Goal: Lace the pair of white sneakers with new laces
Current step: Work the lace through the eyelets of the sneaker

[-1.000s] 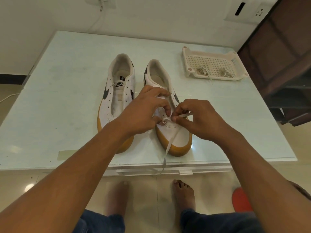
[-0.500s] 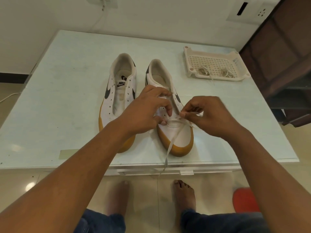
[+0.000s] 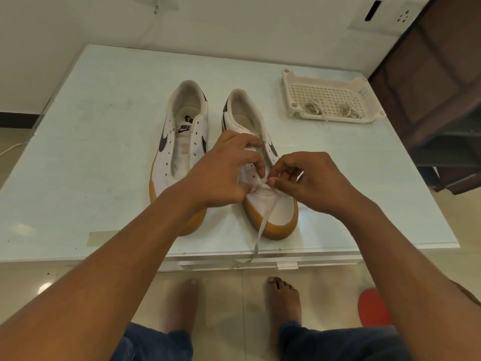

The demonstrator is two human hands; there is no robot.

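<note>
Your left hand (image 3: 223, 170) and right hand (image 3: 312, 181) pinch the flat white lace (image 3: 263, 222) on the right sneaker (image 3: 282, 214); 1 end trails off the toe; fingers (image 3: 256, 162) hide the eyelets.

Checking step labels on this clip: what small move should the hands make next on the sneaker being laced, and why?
Probably the right hand pulls more of its pinched lace through the bottom eyelets, while the left hand steadies the right-hand sneaker: a long tail hangs past the table edge.
</note>
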